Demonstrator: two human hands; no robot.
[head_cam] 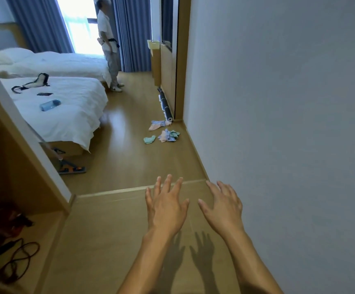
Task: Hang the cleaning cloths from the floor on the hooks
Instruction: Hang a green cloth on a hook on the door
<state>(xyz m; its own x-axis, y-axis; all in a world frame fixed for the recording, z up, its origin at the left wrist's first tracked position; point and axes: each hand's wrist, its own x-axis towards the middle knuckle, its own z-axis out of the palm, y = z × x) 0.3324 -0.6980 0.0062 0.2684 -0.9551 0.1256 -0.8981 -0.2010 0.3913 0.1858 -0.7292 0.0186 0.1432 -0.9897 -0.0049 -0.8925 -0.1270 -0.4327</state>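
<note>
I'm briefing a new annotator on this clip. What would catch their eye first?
Two open, empty hands, left hand and right hand, spread low in the foreground. Beyond them, crumpled cleaning cloths lie on the wooden floor near the wall corner. A person stands by the curtained window.

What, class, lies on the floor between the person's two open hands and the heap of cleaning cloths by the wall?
Nothing visible: bare wooden floor runs from the left hand and right hand to the cleaning cloths. Only a flat threshold strip crosses it.
</note>
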